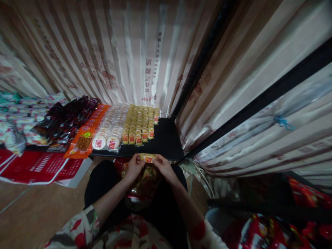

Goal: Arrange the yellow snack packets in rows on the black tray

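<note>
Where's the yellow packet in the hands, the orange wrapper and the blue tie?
Yellow packet [148,158]: head view, on its red-and-white label.
Orange wrapper [86,128]: head view, middle of its printed front.
Blue tie [280,120]: head view, on its knot.

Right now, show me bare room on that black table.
Free: the right end of the black table, between the yellow packs and the curtain, and a thin strip in front of those packs. Crowded: leftward, where white packs, an orange bag and dark packets sit together.

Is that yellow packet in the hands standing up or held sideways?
Sideways: the small yellow oblong plastic packet stretches across from the left hand to the right hand, with fingers at both ends.
</note>
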`<state>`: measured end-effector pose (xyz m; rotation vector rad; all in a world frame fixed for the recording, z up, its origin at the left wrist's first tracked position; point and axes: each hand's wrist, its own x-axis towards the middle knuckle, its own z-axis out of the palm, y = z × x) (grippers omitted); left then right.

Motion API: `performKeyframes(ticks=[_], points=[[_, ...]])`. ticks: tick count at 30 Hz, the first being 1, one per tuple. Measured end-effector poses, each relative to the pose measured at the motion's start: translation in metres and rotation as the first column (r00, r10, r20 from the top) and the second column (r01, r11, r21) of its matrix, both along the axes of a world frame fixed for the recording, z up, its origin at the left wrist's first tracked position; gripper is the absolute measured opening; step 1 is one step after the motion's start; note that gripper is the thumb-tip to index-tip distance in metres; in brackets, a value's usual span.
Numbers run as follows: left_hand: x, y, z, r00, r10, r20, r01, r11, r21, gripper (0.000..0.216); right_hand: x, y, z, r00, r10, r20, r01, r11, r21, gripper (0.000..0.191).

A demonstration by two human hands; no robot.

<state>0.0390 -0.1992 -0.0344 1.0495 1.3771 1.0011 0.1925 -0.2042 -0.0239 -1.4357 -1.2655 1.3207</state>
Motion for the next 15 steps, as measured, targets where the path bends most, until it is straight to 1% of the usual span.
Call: performKeyframes(ticks=[1,2,4,5,6,8,10,12,15], points=[[0.001,0.004,0.003,0.998,-0.004,-0.059,0.005,1.000,0.026,0.023,0.002,0.000,0.002,0.993,-0.027,0.115,0.021,0.998,0.057,0.028],[0.002,0.009,0.007,0.993,-0.016,-0.119,0.023,0.998,0.061,0.024,0.005,0.000,0.005,0.967,-0.072,0.244,0.041,0.991,0.130,0.030],[0.005,0.017,0.017,0.967,-0.064,-0.245,0.104,0.983,0.152,0.028,0.010,0.000,0.014,0.875,-0.173,0.452,0.037,0.955,0.294,0.037],[0.006,0.021,0.023,0.946,-0.091,-0.310,0.159,0.966,0.202,0.029,0.012,0.001,0.018,0.837,-0.206,0.508,0.007,0.931,0.365,0.039],[0.008,0.025,0.029,0.921,-0.118,-0.372,0.221,0.943,0.249,0.029,0.014,0.002,0.022,0.815,-0.219,0.536,-0.031,0.908,0.418,0.039],[0.012,0.033,0.041,0.871,-0.158,-0.466,0.331,0.888,0.318,0.029,0.016,0.006,0.029,0.806,-0.214,0.551,-0.089,0.877,0.471,0.035],[0.019,0.041,0.049,0.841,-0.170,-0.513,0.390,0.848,0.358,0.029,0.018,0.012,0.031,0.814,-0.219,0.539,-0.078,0.876,0.475,0.030],[0.029,0.049,0.054,0.840,-0.163,-0.518,0.389,0.846,0.365,0.033,0.021,0.022,0.030,0.827,-0.252,0.503,-0.005,0.891,0.455,0.028],[0.047,0.059,0.056,0.872,-0.138,-0.470,0.340,0.862,0.377,0.040,0.028,0.043,0.021,0.858,-0.318,0.403,0.134,0.896,0.423,0.031]])
